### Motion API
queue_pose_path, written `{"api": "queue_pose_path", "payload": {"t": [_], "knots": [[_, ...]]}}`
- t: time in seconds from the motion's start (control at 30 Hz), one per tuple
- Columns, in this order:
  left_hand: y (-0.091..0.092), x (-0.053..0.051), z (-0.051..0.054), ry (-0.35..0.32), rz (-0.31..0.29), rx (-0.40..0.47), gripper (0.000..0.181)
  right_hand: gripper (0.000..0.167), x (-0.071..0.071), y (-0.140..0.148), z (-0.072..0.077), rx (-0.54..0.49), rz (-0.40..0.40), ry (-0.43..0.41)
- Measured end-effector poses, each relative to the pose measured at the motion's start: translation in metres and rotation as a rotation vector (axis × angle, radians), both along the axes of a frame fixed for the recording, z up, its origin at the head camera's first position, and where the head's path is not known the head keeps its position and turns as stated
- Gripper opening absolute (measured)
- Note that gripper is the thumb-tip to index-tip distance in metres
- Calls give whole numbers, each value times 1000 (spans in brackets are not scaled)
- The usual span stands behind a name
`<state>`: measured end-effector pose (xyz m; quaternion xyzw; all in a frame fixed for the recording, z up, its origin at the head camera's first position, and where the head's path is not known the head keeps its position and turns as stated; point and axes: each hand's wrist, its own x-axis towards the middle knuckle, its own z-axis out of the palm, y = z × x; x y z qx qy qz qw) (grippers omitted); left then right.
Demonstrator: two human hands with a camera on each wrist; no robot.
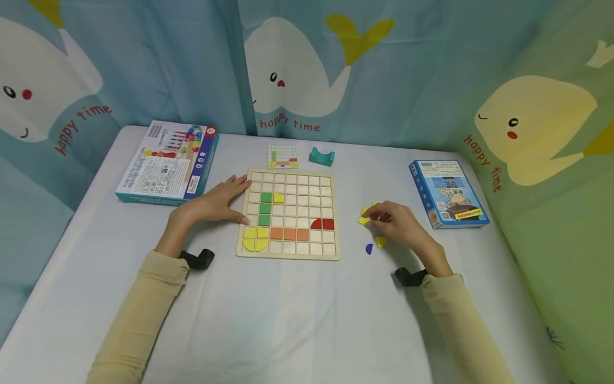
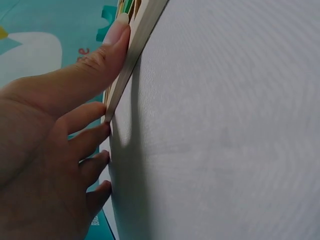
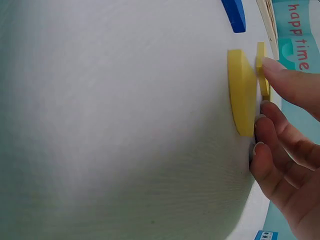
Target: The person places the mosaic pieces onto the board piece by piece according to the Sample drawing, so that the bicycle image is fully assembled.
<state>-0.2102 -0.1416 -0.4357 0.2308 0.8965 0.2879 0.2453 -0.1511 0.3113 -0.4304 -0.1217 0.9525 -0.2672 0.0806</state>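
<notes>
A wooden grid board (image 1: 290, 260) lies mid-table with green, orange, yellow and red tiles in some squares. My left hand (image 1: 218, 201) rests at its left edge, fingers spread, with the thumb on the rim; the left wrist view shows that thumb (image 2: 87, 75) against the wooden edge. To the right of the board, my right hand (image 1: 395, 224) pinches at a yellow tile (image 1: 363, 220) in a small group on the table, its fingers curled and partly covering the group. Nearer me lie a yellow quarter-round tile (image 1: 381, 242) and a blue rounded tile (image 1: 369, 249).
Behind the board are a pattern card (image 1: 282, 157) and a teal card stand (image 1: 321, 157). A large game box (image 1: 165, 162) lies on the left, a blue box (image 1: 449, 193) on the right. A whale-print curtain (image 1: 412, 80) borders the table's back.
</notes>
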Motion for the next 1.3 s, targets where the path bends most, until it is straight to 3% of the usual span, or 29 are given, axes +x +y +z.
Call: {"api": "queue_pose_path", "payload": {"t": [0.3,0.53,0.83,1.3], "knots": [[0,-1,0,1,20,-2,104,20,-2,-4,2,27,2,-8],[0,-1,0,12,22,1,104,17,0,-7,2,-28,-12,-57],[0,-3,-3,9,22,8,104,11,1,-13,3,-53,-17,-28],[-3,0,-5,1,34,31,104,14,4,-43,9,-209,8,-93]]}}
